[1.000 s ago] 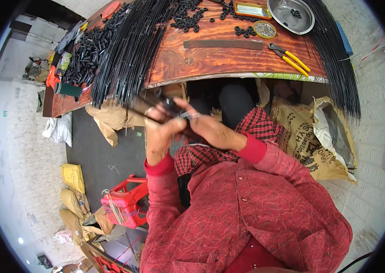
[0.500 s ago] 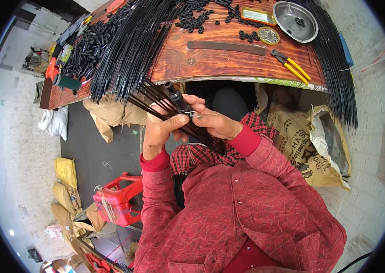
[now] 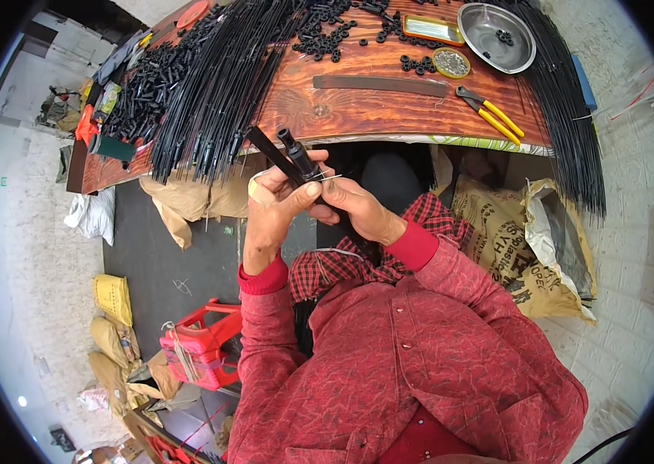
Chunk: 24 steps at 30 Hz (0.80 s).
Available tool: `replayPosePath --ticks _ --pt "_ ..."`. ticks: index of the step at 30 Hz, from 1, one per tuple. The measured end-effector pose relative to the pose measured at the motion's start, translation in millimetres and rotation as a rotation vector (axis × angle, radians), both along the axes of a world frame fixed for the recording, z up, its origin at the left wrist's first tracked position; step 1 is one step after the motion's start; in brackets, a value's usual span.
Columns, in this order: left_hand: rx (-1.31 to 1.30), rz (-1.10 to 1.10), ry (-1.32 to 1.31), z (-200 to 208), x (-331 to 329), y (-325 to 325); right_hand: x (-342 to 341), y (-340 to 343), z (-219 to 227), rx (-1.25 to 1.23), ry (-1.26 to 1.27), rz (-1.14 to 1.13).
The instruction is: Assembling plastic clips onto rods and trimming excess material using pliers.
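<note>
Where the wooden table (image 3: 358, 108) ends at its near edge, the left hand (image 3: 274, 207) and the right hand (image 3: 362, 209) meet just below it, both closed around a bundle of black rods (image 3: 277, 153) capped by a short black cylinder (image 3: 296, 151) that points up toward the tabletop. The left hand's fingers curl tightly around the bundle; the right hand pinches it from the other side, with a thin wire (image 3: 331, 179) showing between the fingertips.

The table is reddish-brown, glossy and crowded. A thick sheaf of long black rods (image 3: 219, 93) spills over its left front edge, and another sheaf (image 3: 567, 116) hangs off the right end. Small black plastic pieces (image 3: 145, 85) are heaped on the left. Toward the back sit a round steel bowl (image 3: 497, 27), a small round tin (image 3: 451, 63) and a flat metal strip (image 3: 381, 83), with yellow-handled pliers (image 3: 489, 114) near the front.

Beneath, the floor (image 3: 157, 263) is dark, with brown sacks (image 3: 520, 232) on the right, a red plastic container (image 3: 195, 348) lower left, and pale walls around.
</note>
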<state>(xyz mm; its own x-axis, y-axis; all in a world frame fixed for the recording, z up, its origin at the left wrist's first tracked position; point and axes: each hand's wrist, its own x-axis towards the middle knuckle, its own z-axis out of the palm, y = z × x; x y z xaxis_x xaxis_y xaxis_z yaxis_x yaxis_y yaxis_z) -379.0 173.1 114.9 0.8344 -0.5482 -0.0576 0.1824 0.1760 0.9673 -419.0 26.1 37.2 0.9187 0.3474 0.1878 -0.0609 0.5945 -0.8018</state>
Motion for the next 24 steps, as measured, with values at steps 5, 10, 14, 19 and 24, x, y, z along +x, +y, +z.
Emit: replayPosePath --ticks 5,10,14,19,24 --pt "-0.045 -0.024 -0.029 1 0 3 -2 0 5 -0.013 -0.003 0.008" --pt "0.025 -0.021 -0.107 -2 3 4 2 2 2 -0.004 -0.018 0.024" --pt "0.077 0.022 -0.154 1 -5 0 1 1 0 -0.006 -0.015 0.064" --pt "0.077 0.002 -0.107 0 -5 1 1 1 0 0.022 -0.007 0.027" --pt "0.056 0.031 -0.173 -15 1 10 -1 -3 -10 0.127 0.046 0.180"
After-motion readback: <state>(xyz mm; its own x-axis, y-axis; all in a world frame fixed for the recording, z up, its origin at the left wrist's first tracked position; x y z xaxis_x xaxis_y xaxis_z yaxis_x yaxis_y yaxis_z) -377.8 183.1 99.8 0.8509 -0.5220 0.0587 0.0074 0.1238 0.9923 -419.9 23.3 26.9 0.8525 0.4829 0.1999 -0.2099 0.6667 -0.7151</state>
